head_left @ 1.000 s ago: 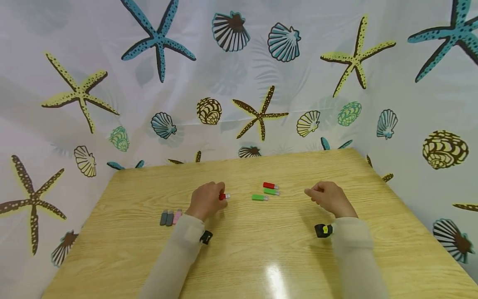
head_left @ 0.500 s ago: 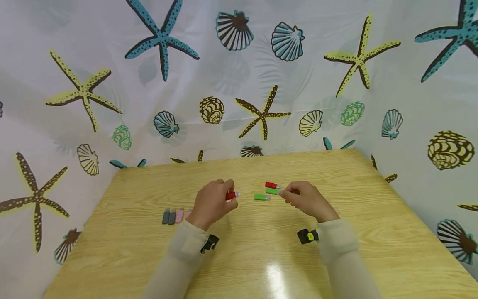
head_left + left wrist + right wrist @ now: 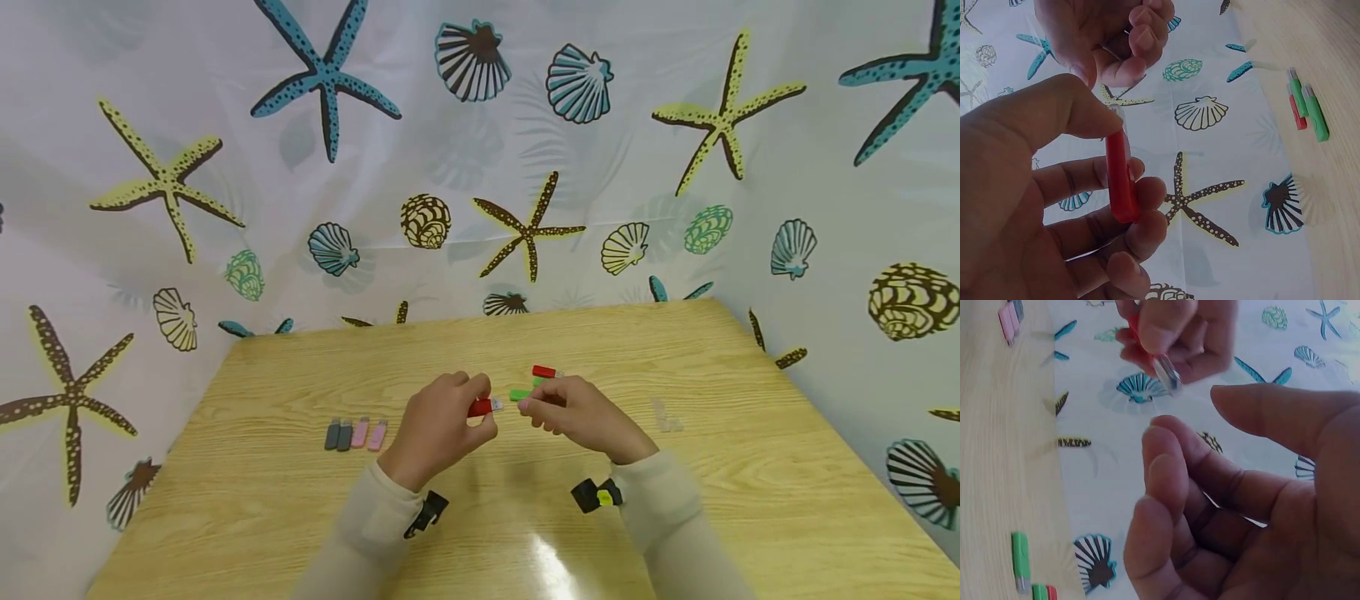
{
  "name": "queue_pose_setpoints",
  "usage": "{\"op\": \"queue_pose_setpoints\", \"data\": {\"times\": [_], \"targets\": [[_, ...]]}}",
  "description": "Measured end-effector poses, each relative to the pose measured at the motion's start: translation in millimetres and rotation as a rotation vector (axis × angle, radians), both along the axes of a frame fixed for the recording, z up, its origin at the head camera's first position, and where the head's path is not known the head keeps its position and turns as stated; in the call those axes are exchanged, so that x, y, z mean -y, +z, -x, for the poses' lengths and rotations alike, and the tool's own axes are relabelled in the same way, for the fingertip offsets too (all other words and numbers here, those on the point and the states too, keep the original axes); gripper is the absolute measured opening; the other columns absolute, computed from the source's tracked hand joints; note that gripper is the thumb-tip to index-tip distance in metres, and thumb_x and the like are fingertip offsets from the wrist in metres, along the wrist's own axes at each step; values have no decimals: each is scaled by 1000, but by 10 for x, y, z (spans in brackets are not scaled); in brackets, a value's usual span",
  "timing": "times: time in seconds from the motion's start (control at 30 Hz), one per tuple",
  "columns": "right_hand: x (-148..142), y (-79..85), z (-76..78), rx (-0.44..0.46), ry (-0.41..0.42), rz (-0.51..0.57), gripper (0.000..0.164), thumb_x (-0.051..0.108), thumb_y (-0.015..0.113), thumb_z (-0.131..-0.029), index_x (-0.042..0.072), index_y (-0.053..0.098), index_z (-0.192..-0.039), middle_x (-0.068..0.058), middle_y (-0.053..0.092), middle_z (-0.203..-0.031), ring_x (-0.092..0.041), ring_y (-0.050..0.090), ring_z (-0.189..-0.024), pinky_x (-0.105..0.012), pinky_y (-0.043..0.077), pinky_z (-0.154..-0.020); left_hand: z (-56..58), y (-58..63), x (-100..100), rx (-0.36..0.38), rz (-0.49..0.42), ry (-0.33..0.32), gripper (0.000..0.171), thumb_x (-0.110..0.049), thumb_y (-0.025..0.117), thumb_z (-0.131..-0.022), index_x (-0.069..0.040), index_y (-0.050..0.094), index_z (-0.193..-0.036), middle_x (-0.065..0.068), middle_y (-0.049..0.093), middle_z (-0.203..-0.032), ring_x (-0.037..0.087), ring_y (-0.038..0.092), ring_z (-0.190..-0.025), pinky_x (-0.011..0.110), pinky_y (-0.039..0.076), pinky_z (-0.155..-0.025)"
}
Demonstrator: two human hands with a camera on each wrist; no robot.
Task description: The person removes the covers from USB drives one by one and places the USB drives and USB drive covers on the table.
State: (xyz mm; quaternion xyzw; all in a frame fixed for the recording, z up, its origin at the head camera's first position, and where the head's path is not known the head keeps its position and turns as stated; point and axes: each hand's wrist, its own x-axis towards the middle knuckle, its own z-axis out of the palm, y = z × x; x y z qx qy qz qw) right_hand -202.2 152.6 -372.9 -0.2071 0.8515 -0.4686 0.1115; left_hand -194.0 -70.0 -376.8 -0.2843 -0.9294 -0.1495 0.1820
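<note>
A red USB stick point(image 3: 480, 407) is pinched in my left hand point(image 3: 438, 425), between thumb and fingertips, above the table. Its silver plug end point(image 3: 1167, 374) points toward my right hand. My right hand point(image 3: 581, 412) hovers just right of that end, its fingers loosely curled. The right wrist view shows a gap between the right thumb point(image 3: 1272, 415) and fingers, with nothing held there. Behind the right hand lie another red USB stick point(image 3: 544, 372), a green USB stick point(image 3: 519, 395) and a second green one point(image 3: 1298, 94), partly hidden in the head view.
On the left of the wooden table point(image 3: 262, 500) two grey USB sticks point(image 3: 338, 435) and two pink ones point(image 3: 368, 435) lie in a row. Several small clear pieces point(image 3: 664, 417) lie on the right. A cloth printed with shells and starfish point(image 3: 480, 167) hangs around the table.
My left hand has carried the red stick to the right and slightly nearer. My right hand has moved left, and the two hands are now close together.
</note>
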Motion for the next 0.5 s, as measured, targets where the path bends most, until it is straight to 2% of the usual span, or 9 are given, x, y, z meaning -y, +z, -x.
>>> {"op": "queue_pose_setpoints", "data": {"times": [0.17,0.4,0.5], "targets": [[124,-20,-16,29,79,49,32,34,54,-99,7,65,-84,-11,62,-79,-24,55,-68,-32,48,-61,-82,38,-24,-29,-15,-38,12,-23,63,-77,-17,60,-86,-7,48,-68,8,42,-60,22,38,-47],[162,-29,-28,43,183,145,33,21,48,-103,-1,64,-84,-19,61,-78,-16,50,-62,-30,46,-60,-151,70,-46,-58,-38,-88,11,-22,63,-77,-19,61,-87,-7,50,-70,7,44,-61,21,40,-48],[164,-20,-40,49,211,165,35,20,46,-104,-4,63,-85,-14,59,-76,-16,48,-60,-26,43,-57,-152,68,-51,-43,-45,-106,12,-22,63,-78,-19,61,-89,-7,51,-71,7,44,-62,21,41,-49]]}}
